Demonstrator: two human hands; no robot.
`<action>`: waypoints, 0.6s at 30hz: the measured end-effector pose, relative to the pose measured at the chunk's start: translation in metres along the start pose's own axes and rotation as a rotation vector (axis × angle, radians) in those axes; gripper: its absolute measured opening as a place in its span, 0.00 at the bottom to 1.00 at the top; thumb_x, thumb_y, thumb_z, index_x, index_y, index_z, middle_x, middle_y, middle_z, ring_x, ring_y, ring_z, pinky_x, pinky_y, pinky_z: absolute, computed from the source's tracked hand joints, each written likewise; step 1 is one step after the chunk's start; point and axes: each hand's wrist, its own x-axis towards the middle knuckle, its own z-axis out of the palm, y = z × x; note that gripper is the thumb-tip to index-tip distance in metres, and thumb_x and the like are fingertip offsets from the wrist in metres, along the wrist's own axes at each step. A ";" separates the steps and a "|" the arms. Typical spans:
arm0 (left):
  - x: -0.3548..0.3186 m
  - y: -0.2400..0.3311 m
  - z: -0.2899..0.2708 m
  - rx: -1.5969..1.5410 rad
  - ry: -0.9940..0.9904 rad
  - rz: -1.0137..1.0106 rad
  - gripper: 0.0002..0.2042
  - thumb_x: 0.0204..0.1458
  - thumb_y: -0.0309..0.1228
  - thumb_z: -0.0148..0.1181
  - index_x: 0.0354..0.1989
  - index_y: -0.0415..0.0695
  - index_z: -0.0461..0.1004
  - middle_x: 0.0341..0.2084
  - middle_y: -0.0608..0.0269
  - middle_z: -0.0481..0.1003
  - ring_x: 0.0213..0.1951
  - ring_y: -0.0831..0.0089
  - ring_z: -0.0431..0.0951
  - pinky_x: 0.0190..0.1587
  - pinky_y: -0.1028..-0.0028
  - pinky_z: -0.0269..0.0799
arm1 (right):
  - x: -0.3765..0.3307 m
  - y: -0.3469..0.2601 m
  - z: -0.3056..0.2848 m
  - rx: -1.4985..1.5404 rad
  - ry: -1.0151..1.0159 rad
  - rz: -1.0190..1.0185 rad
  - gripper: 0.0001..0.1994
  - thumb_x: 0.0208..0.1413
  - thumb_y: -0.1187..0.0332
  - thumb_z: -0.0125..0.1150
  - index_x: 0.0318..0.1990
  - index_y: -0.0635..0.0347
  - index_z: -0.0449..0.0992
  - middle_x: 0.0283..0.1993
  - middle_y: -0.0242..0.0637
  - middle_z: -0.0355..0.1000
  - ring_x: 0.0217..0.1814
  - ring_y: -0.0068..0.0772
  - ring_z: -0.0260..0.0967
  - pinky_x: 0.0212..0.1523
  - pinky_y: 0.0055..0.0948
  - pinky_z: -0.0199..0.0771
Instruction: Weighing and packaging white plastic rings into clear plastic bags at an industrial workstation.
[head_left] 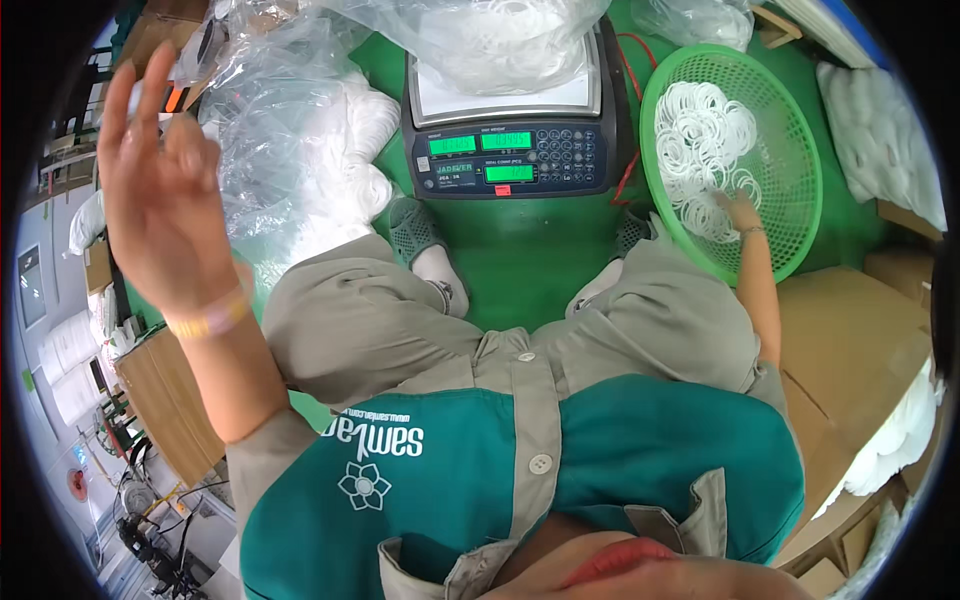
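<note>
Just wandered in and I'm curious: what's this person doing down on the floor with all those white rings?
A seated person has the right hand down in a green basket, fingers among a heap of thin white rings. The left hand is raised in the air, open, holding nothing I can make out. In front sits a counting scale with a clear plastic bag of rings on its pan. More clear bags lie to the left.

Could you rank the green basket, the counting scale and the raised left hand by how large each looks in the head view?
1. Green basket
2. Counting scale
3. Left hand

The scale and hand look nearly alike; the hand is raised close to the camera, so their order is unsure.
</note>
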 end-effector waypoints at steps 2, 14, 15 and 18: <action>-0.016 -0.005 0.014 -0.076 -0.038 -0.039 0.21 0.52 0.26 0.40 0.56 0.33 0.54 0.53 0.41 0.60 0.22 0.79 0.60 0.25 0.83 0.58 | 0.008 0.019 0.020 -0.043 0.015 -0.059 0.55 0.31 0.41 0.65 0.59 0.77 0.46 0.58 0.57 0.56 0.62 0.49 0.53 0.59 0.34 0.54; -0.002 -0.037 0.019 0.124 -0.030 -0.138 0.22 0.51 0.25 0.42 0.56 0.32 0.55 0.47 0.45 0.66 0.22 0.81 0.61 0.26 0.84 0.60 | -0.009 -0.061 0.027 -0.223 0.000 -0.069 0.21 0.40 0.59 0.59 0.41 0.65 0.73 0.41 0.51 0.71 0.46 0.44 0.69 0.46 0.37 0.67; -0.004 -0.039 0.016 0.138 -0.042 -0.147 0.22 0.51 0.25 0.42 0.55 0.32 0.55 0.47 0.46 0.67 0.22 0.82 0.61 0.26 0.85 0.59 | -0.012 -0.055 0.015 -0.035 -0.021 -0.066 0.23 0.40 0.57 0.60 0.42 0.66 0.72 0.40 0.50 0.72 0.44 0.42 0.69 0.45 0.36 0.67; -0.008 -0.039 0.011 0.172 -0.066 -0.178 0.21 0.51 0.25 0.42 0.55 0.32 0.56 0.45 0.48 0.67 0.22 0.83 0.61 0.26 0.85 0.59 | -0.036 -0.065 -0.016 0.303 -0.022 0.108 0.25 0.43 0.54 0.61 0.42 0.69 0.71 0.35 0.43 0.72 0.35 0.35 0.68 0.36 0.32 0.68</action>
